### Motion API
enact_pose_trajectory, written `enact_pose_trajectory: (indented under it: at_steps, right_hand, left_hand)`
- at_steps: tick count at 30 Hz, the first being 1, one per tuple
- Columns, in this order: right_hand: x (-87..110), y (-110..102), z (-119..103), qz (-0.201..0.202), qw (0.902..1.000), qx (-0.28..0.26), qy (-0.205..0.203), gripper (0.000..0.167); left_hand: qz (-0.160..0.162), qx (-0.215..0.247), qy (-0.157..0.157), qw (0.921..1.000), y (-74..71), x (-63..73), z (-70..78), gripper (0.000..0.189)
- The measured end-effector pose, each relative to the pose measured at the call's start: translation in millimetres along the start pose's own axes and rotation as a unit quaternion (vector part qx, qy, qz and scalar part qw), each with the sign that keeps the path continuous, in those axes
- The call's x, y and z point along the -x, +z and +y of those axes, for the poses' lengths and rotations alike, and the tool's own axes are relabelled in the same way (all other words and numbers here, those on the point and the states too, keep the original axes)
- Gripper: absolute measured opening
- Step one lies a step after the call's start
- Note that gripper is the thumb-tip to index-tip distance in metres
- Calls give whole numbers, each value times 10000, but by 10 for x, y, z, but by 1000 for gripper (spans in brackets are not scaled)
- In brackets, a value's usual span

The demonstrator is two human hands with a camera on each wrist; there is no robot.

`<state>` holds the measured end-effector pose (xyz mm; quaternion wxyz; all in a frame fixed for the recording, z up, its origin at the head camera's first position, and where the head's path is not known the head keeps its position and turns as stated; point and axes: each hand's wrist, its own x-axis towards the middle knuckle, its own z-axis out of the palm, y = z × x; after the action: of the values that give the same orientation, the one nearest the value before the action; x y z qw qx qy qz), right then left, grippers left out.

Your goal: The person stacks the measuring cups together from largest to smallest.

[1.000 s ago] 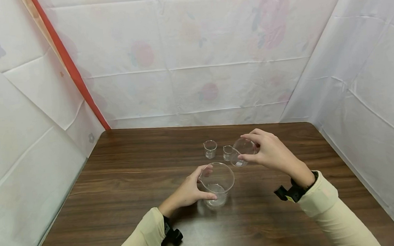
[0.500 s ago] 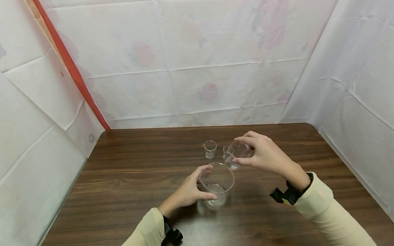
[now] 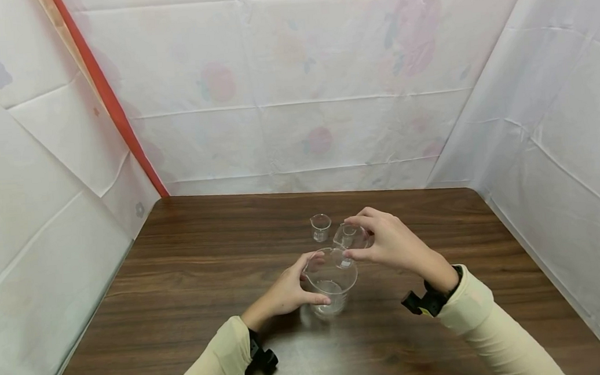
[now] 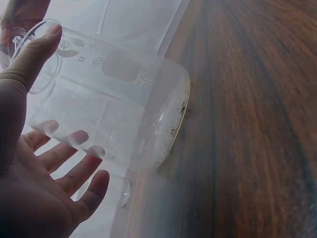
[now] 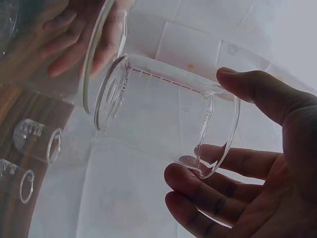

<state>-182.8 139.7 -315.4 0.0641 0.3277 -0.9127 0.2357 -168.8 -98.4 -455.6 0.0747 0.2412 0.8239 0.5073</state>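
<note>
My left hand (image 3: 286, 290) grips the side of a large glass beaker (image 3: 342, 280), which stands upright on the table. Its thumb and fingers spread round the glass, and white print shows on the wall in the left wrist view. My right hand (image 3: 395, 242) holds a medium glass beaker (image 5: 153, 109) near its rim, between thumb and fingers. That beaker's base hangs right at the large beaker's mouth, overlapping its rim in the head view. Behind them stand two small glass beakers, one (image 3: 321, 229) in plain sight and the other (image 5: 15, 181) seen through the held beaker from the head.
A dark wood-grain table (image 3: 205, 246) carries all the glassware. White patterned cloth (image 3: 293, 83) encloses its back and both sides, with a red strip (image 3: 111, 102) running down the left corner.
My right hand has carried the medium beaker left and toward me, from beside the small beakers to the large beaker's rim. The left hand and large beaker have stayed in place.
</note>
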Motion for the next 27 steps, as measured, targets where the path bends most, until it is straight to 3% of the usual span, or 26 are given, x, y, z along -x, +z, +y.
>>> enact_pose_trajectory:
  at_steps: [13,27]
  right_hand:
    - [-46,87,-86,-297,9995,-17,-103,51]
    - [-65,194,-101,-343,9989,83,-308,46]
  left_hand:
    - [-67,32,16,10000,-23,-1,13,87]
    - [-64,46,-59,10000,-24,8,7,89]
